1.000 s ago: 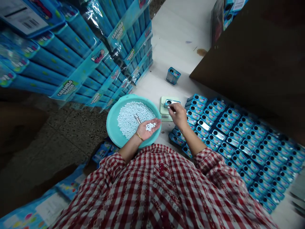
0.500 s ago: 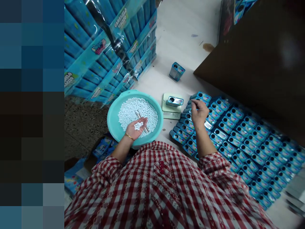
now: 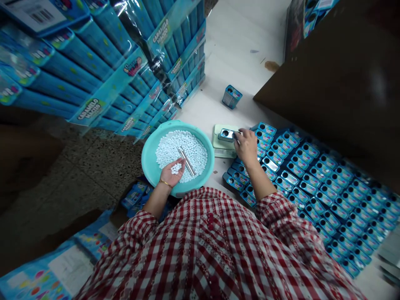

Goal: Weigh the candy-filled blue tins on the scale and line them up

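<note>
**Weighing a tin beside a basin of tablets**

Stacked at ten o'clock, shrink-wrapped blue packs (image 3: 103,62) lean over the floor. Below them, near the middle of the view, a teal basin (image 3: 146,160) holds a heap of white tablets (image 3: 175,148) with a metal scoop (image 3: 186,161) lying on top. The left hand (image 3: 173,171) hovers over the basin's six o'clock rim, palm up and cupped, fingers apart, with a small pile of tablets resting in it. Just at three o'clock of the basin a pale scale (image 3: 218,146) sits on the tabletop (image 3: 231,62), with a blue tin (image 3: 227,134) lying on it. The right hand (image 3: 246,146) reaches in from four o'clock, its fingertips at the tin's right end; I cannot tell whether they grip it. Rows of like tins (image 3: 328,200) fill the tabletop at four o'clock, and a lone tin (image 3: 231,96) stands at twelve o'clock of the scale.
</note>
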Motion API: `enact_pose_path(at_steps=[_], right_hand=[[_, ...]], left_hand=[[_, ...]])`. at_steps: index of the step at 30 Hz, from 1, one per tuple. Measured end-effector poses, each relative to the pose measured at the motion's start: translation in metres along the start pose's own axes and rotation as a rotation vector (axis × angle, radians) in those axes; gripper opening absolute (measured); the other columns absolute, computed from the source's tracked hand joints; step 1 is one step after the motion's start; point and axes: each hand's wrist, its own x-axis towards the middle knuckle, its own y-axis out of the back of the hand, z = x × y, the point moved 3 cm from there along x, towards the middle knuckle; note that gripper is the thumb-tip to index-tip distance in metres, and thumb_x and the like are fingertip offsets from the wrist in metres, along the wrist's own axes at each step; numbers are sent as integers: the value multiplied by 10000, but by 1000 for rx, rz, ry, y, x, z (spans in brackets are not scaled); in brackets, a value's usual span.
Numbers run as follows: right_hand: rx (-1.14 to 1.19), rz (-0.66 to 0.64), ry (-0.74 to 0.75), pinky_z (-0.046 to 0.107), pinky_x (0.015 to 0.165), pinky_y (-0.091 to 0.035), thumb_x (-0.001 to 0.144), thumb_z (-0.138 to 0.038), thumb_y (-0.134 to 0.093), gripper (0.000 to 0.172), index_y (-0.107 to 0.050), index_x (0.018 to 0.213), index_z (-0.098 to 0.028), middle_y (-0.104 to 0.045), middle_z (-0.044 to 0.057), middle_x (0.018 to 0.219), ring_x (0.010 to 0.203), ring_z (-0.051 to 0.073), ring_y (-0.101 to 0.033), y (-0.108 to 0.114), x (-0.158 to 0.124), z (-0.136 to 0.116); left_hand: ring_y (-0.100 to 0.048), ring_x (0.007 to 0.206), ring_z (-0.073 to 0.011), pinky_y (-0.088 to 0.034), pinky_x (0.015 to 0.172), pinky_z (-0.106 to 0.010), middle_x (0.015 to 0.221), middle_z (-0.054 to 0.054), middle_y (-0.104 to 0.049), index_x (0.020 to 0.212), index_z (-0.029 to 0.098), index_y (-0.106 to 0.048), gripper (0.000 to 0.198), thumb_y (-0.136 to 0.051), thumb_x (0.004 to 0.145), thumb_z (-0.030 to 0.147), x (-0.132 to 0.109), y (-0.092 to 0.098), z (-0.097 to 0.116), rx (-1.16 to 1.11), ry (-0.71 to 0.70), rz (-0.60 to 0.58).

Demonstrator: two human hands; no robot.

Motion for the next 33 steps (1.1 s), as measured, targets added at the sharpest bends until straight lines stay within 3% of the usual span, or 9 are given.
enact_pose_path(at_steps=[5, 9, 13, 17, 21, 24, 29, 33], right_hand=[[-28, -79, 101, 413, 876, -330, 867, -183, -388, 377, -552, 1202, -238, -469, 89, 1287, 1140, 273, -354, -3, 6, -20], [-56, -43, 66, 406, 870, -331, 875, -270, -412, 391, -497, 1249, -191, -482, 108, 1276, 1110, 278, -382, -2, 9, -16], [-72, -160, 57, 371, 804, -376, 836, -283, -478, 416, -489, 1226, -140, -563, 137, 1137, 1010, 277, -447, -8, 18, -7], [-27, -146, 59, 346, 782, -410, 849, -298, -468, 375, -500, 1194, -155, -564, 128, 1129, 1008, 268, -460, -10, 59, -6], [-13, -50, -66, 365, 780, -423, 841, -296, -489, 372, -513, 1180, -145, -538, 147, 1139, 1009, 278, -472, -15, 121, -7], [-11, -5, -155, 366, 753, -429, 853, -269, -468, 350, -531, 1172, -137, -504, 163, 1177, 1026, 282, -464, -24, 149, -1], [-75, 39, -36, 421, 852, -386, 888, -215, -402, 392, -480, 1271, -184, -456, 146, 1282, 1136, 291, -389, -34, 137, 4], [-31, -265, 251, 357, 822, -409, 876, -227, -436, 289, -598, 1108, -171, -555, 124, 1127, 1015, 238, -482, -51, 102, -19]], left_hand=[[-676, 790, -174, -579, 635, -225, 851, -132, -659, 1033, 52, -584, 269, -393, 845, 75, 2, -4, 2, 8, 3, -6], [-675, 796, -178, -579, 635, -226, 887, -149, -658, 996, 39, -586, 240, -407, 838, 67, 4, -5, 2, 5, 13, -15], [-675, 795, -181, -579, 638, -227, 859, -142, -655, 1002, 37, -593, 252, -413, 827, 58, 5, -4, 3, -6, 7, 10], [-677, 779, -174, -582, 619, -225, 852, -134, -659, 1045, 56, -593, 290, -405, 824, 49, 3, -5, 6, -31, 19, 40], [-681, 772, -177, -587, 616, -230, 862, -136, -664, 1043, 67, -595, 283, -411, 828, 57, 0, -3, 14, -55, -20, 58], [-682, 776, -180, -588, 619, -230, 861, -135, -667, 1028, 77, -600, 271, -413, 832, 61, 0, 3, 18, -75, -33, 76], [-683, 764, -181, -589, 622, -231, 847, -140, -669, 1000, 69, -609, 261, -408, 834, 57, 1, 15, 18, -81, -17, 99], [-681, 741, -170, -586, 619, -220, 856, -150, -670, 955, 62, -613, 237, -409, 836, 56, 2, 16, 17, -60, 1, 86]])
